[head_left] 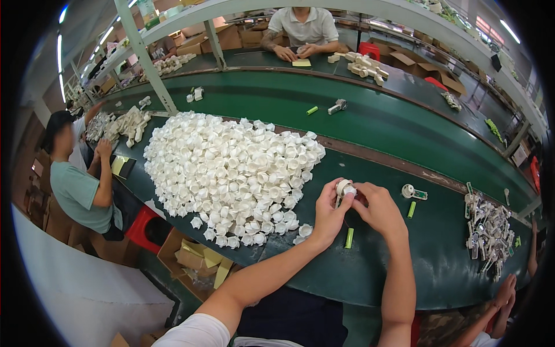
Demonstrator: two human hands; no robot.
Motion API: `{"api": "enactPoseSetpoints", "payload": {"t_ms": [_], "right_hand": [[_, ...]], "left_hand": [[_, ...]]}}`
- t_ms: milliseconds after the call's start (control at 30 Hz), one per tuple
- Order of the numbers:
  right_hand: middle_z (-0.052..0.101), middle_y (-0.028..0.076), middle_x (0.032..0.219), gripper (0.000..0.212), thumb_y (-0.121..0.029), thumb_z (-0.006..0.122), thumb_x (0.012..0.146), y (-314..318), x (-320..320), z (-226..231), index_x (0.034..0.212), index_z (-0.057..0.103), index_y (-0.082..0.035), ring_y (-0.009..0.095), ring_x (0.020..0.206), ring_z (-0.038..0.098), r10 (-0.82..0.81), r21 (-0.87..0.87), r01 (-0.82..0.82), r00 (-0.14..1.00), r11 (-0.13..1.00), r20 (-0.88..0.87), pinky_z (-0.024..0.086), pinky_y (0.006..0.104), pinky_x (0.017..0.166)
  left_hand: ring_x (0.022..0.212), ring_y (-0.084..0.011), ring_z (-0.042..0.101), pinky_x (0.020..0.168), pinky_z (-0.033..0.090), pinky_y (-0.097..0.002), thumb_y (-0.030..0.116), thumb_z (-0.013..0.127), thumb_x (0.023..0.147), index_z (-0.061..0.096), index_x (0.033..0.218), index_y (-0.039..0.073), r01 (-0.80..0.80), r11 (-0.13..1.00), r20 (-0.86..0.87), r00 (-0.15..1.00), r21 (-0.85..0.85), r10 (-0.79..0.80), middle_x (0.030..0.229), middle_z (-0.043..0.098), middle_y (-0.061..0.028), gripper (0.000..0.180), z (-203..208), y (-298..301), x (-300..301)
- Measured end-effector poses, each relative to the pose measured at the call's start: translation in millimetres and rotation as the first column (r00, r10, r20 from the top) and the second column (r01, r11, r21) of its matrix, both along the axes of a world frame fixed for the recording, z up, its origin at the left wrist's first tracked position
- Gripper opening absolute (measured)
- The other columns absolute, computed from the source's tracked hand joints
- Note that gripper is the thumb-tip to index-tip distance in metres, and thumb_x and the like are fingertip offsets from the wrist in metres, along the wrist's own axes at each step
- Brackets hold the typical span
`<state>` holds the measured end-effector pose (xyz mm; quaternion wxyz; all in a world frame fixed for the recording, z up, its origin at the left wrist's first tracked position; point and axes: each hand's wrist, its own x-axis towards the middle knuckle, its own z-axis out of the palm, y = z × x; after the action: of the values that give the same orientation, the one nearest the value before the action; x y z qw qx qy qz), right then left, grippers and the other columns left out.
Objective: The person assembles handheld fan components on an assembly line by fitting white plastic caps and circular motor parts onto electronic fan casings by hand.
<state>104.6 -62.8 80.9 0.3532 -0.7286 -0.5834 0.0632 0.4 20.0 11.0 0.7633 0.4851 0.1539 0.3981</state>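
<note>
Dark green counter (457,254) fills the foreground of a long workshop, with a green strip (248,95) running beyond its far edge and a co-worker (303,29) in a pale shirt seated across from it. Toward the left end of the counter spreads a broad pile of white cups (225,173) with notched rims; toward the right end sits a heap of clear and grey parts (488,231).

Between the two, raised above the counter, is a small white round part (342,186), held in front of the wearer. The left hand (329,214) has its fingers closed about it. The right hand (378,211) has bent fingers drawn close together against its right side; whether they grip it or only touch it cannot be told.

This looks like a close two-handed fitting or adjusting step. It would be done best with the left fingers steady, the right ones pressing lightly and squarely, and the thin rim spared any squeezing.

The part's round face seems turned up and toward the left end; its long axis is mostly hidden by the fingers. Below the hands, a green cylinder (349,238) lies with its long axis running roughly from far edge to near edge.
</note>
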Motion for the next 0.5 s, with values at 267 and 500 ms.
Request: {"api": "enactPoseSetpoints", "payload": {"t_ms": [267, 500], "right_hand": [[0.064, 0.009, 0.082, 0.025, 0.001, 0.073, 0.074, 7, 4, -13, 0.098, 0.065, 0.002, 0.018, 0.069, 0.064, 0.089, 0.230, -0.054, 0.985, 0.972, -0.146, 0.052, 0.0282, 0.064], [0.066, 0.008, 0.079, 0.023, 0.003, 0.073, 0.075, 17, -1, -32, 0.097, 0.066, 0.003, 0.012, 0.069, 0.064, 0.106, 0.242, -0.024, 0.938, 0.970, -0.330, 0.052, 0.0255, 0.064]], "left_hand": [[0.096, -0.0100, 0.059, 0.084, 0.047, -0.0242, 0.010, 0.064, 0.093, 0.051, 0.121, -0.004, -0.023, 0.999, -0.084, 0.996, -0.038, 0.020, 0.106, 0.062, -0.0062, 0.034, -3, 1, -2], [0.094, -0.0104, 0.059, 0.083, 0.048, -0.0252, 0.013, 0.065, 0.093, 0.054, 0.117, -0.003, -0.166, 0.986, -0.053, 0.985, 0.009, 0.166, 0.104, 0.062, -0.0064, 0.031, -10, 2, 1]]}}
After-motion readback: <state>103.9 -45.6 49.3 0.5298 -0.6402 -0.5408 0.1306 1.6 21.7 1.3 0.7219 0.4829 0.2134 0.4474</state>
